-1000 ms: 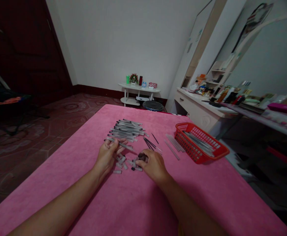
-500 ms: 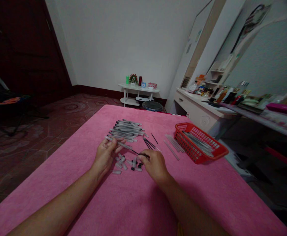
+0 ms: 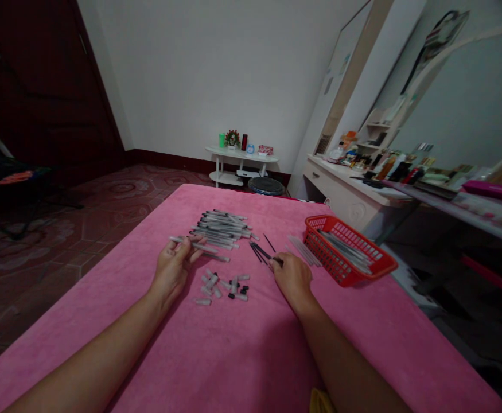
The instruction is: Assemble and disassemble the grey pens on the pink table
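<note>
My left hand point(image 3: 175, 261) is closed around a clear pen barrel point(image 3: 204, 248), which points to the right over the table. Fingers and thumb of my right hand point(image 3: 291, 275) pinch a dark pen refill point(image 3: 277, 260), mostly hidden by the hand. It is beside a few dark refills point(image 3: 257, 252) lying on the pink cloth. Beyond my left hand lies a pile of black-capped clear pens point(image 3: 222, 225). Between and nearer than my hands are scattered clear pen caps point(image 3: 211, 281) and small black plugs point(image 3: 232, 296).
A red plastic basket point(image 3: 351, 279) holding pen parts stands at the right on the pink cloth point(image 3: 216, 355). Several clear tubes point(image 3: 304, 252) lie against its left side. A dresser with bottles point(image 3: 354, 192) stands beyond the right edge.
My right hand has moved right and away from the barrel, with the dark refill now apart from it. My left hand has shifted slightly left with the barrel.
</note>
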A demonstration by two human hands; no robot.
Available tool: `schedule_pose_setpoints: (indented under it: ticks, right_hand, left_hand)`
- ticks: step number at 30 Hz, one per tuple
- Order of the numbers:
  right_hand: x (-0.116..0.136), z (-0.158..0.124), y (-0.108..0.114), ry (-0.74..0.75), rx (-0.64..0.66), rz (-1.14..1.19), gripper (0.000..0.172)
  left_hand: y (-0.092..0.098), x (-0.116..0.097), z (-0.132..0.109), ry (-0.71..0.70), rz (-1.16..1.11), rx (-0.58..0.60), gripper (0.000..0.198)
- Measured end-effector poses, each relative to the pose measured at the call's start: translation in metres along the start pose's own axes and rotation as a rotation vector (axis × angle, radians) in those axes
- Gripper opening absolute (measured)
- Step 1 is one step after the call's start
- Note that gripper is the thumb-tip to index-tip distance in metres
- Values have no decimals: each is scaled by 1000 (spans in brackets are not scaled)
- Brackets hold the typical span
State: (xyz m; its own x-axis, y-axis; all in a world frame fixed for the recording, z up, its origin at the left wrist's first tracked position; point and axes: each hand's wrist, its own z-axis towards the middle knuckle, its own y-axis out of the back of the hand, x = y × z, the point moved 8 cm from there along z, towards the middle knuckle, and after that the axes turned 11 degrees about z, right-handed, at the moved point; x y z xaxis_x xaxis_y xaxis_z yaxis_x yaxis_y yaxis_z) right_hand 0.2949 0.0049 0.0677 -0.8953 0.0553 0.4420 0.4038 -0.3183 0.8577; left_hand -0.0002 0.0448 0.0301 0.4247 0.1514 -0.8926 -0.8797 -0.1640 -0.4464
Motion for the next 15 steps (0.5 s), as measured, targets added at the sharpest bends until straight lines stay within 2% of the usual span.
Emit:
schedule_pose_setpoints:
  ticks: [3,5,8,10,13,15]
  right_hand:
    - [9,-1,5,70,-68,36,19]
    - [25,-5,3,155,-60,176,19]
    - [54,-17,-8,253,77,522,21]
    - [73,-28,-16,301,174,665,24]
    - [89,-39,-19,365,240,648,20]
    - [85,-36,-17,352,238,558,16]
  left_hand:
    - [-14,-1,-9,17,16,70,33]
    - [-24,-1,-16,40,33,136,31]
    - [-39,1,-29,70,55,226,28]
    - [-48,2,-39,86,72,287,28]
    - [-59,3,-50,105,137,373,30]
    - [-60,3,-50,83,222,401,29]
